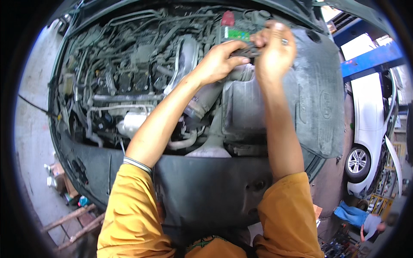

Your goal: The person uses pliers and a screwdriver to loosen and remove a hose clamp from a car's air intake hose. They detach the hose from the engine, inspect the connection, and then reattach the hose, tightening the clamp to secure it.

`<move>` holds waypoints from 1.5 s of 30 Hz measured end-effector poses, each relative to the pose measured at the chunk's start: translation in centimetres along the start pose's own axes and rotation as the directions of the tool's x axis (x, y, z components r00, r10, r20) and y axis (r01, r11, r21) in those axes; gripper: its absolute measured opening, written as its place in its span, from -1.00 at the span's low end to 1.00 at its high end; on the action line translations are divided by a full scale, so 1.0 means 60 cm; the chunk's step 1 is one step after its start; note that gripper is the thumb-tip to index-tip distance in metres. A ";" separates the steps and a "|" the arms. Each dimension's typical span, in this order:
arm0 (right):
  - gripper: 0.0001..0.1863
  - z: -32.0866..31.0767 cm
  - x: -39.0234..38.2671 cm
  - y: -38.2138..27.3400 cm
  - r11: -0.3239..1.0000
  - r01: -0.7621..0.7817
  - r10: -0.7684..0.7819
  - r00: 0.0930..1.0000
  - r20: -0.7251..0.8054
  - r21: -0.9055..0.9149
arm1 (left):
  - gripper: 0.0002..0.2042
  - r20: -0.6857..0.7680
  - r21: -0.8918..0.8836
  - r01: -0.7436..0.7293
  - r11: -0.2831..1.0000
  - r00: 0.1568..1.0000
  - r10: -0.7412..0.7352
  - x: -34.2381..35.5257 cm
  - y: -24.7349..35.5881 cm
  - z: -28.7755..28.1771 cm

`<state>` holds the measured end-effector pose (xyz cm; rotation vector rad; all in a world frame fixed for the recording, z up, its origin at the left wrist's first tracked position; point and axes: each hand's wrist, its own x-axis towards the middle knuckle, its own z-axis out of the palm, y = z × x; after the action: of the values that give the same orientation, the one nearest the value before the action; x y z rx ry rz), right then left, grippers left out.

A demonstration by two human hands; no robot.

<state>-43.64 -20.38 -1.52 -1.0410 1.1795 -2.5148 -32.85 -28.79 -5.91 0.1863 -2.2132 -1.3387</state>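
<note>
"Beside the battery, what was entered first?"

"Left hand: one, thumb and fingers closed on a dark part. Right hand: one, blurred, fingers curled; its grip could not be told."

"Outward?"

"Dark part: between both hands, near the battery. Red cap: one, at the battery's far side. Black box: one, nearer the wearer."

"Progress?"

"Battery in the bay; handwork apparently under way, unfinished. What remained could not be judged."

Matt, dusty plastic airbox cover
</note>
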 end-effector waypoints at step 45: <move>-0.30 -0.049 -0.185 0.019 0.476 0.356 0.385 0.738 0.555 -0.804 | -0.04 0.107 0.568 0.431 0.701 0.806 -0.582 -0.171 -0.010 -0.059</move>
<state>-37.50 -14.62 -9.43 -1.8967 2.1816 -1.0043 -22.49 -27.89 -9.01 0.9394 -2.8782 -1.0136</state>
